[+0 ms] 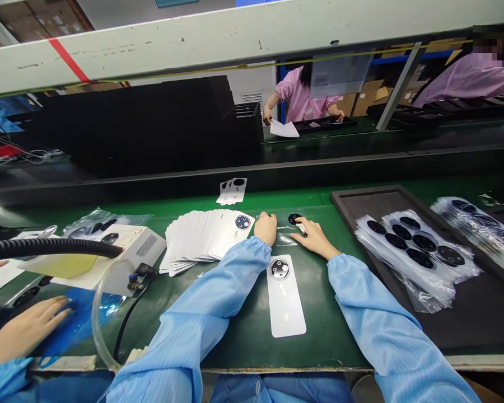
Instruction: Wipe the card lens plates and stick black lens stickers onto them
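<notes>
Near me, a white card [284, 296] lies on the green surface [243, 341]. My left grip [265, 228] is curled narrow on clear film [283, 238], and my right grip [313, 238] is open, touching a small black camera ring [294, 219]. The ring looks light and easy to scratch, so I would take it by its edge.

On the tabletop [243, 330], a single phone panel [285, 296] lies centre-front, a fanned panel stack [201, 243] behind it to the left, a tray of bagged lens parts [369, 190] to the right.
</notes>
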Demonstrator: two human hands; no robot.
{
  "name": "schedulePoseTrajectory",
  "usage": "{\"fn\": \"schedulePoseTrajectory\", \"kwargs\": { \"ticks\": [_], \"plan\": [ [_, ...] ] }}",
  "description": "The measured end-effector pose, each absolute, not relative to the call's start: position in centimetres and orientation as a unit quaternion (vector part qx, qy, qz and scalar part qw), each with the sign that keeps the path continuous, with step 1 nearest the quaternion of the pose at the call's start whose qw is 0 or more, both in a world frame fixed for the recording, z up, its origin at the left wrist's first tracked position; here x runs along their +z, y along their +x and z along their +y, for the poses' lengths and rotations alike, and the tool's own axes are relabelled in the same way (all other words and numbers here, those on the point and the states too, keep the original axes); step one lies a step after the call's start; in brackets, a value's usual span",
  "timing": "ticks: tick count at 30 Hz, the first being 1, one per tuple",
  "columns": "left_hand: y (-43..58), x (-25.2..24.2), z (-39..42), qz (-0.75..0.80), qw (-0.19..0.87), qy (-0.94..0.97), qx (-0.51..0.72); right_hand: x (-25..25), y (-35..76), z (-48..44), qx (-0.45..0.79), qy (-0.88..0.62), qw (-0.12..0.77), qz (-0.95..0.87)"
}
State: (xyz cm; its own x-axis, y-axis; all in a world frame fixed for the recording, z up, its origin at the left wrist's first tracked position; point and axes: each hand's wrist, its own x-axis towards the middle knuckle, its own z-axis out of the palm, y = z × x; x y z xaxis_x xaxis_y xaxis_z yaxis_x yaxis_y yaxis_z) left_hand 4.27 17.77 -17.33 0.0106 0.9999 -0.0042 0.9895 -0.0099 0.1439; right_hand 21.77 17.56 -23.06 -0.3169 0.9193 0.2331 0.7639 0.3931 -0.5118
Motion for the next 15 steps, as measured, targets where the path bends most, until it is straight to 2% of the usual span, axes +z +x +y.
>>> {"fn": "schedulePoseTrajectory", "kwargs": {
  "ticks": [7,15],
  "plan": [
    [4.2,-18.3,17.2,0.698,0.089,0.7,0.124,-23.1,21.8,17.5,0.154,-0.525,0.256,-0.797],
    [2.6,-20.2,16.8,0.649,0.215,0.655,0.321,-22.8,21.8,17.3,0.167,-0.526,0.266,-0.79]
  ]
}}
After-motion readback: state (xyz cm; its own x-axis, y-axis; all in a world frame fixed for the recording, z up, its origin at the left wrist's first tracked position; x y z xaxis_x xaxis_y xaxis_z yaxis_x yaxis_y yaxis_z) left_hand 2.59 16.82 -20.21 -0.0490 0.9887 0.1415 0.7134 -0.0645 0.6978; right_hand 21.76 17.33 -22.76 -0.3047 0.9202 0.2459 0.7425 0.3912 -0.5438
